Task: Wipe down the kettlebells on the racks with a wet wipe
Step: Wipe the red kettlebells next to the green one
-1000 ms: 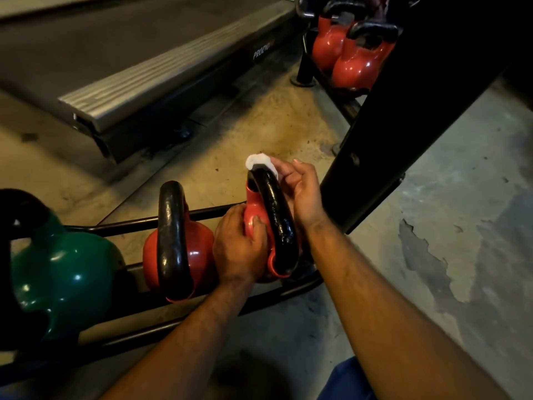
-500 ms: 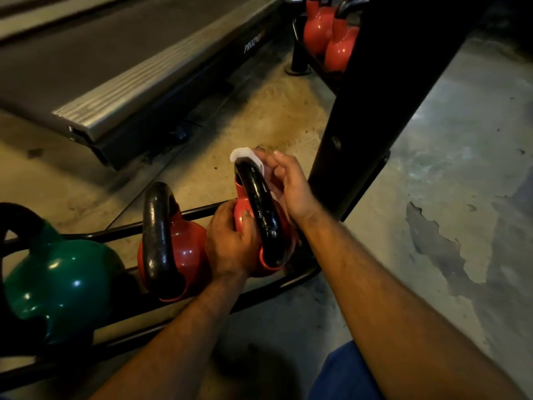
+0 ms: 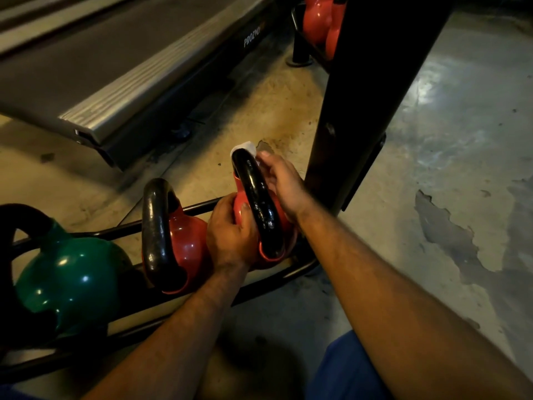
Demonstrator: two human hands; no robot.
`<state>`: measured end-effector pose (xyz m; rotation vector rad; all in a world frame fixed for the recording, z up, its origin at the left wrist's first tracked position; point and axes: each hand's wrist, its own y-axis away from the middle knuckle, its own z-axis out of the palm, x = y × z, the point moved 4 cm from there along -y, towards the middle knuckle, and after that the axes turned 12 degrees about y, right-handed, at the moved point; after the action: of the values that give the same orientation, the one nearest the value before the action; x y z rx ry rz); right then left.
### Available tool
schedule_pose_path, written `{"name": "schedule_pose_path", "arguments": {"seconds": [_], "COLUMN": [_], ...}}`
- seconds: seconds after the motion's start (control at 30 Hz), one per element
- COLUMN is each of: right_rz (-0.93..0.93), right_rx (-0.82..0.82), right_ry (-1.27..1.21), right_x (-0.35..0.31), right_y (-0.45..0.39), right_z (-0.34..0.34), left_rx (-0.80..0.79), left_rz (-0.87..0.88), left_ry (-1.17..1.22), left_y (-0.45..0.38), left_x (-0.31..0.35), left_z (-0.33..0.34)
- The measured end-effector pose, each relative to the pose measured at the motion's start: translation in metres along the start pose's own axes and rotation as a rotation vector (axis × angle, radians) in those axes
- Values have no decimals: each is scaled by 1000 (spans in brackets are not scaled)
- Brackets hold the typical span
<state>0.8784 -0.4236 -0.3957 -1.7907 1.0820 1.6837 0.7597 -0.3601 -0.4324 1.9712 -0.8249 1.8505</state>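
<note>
Three kettlebells sit on a low black rack (image 3: 291, 274). At the rack's right end is a red kettlebell (image 3: 258, 197) with a glossy black handle. My left hand (image 3: 230, 235) grips its red body from the left, thumb on the front. My right hand (image 3: 281, 180) holds a white wet wipe (image 3: 245, 147) against the far top of that handle; most of the wipe is hidden behind the handle and my fingers. To the left stand a second red kettlebell (image 3: 184, 243) and a green kettlebell (image 3: 69, 281).
A black upright post (image 3: 372, 90) rises right beside my right hand. More red kettlebells (image 3: 320, 21) sit on a rack behind it. A treadmill deck (image 3: 121, 82) fills the upper left. Worn concrete floor (image 3: 447, 168) spreads to the right.
The wipe and my right hand stay at the top of the handle with only slight shifts. My head has moved, so the far rack has slid up in view.
</note>
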Motion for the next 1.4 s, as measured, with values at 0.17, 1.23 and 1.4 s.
{"name": "schedule_pose_path", "arguments": {"seconds": [0.17,1.23,1.4], "right_rz": [-108,-257,-277], "right_rx": [30,-12,-42], "right_ry": [-120,74,21], "right_x": [-9,-40,-28], "right_y": [20,86,114], "right_z": [-7,-10,-5], "left_rx": [1,-33,-63], "left_rz": [1,-17,-46], "left_ry": [-1,7,15], "left_y": [-1,-5,-8], "left_x": [-1,-9,-19], "left_z": [0,1,0]}}
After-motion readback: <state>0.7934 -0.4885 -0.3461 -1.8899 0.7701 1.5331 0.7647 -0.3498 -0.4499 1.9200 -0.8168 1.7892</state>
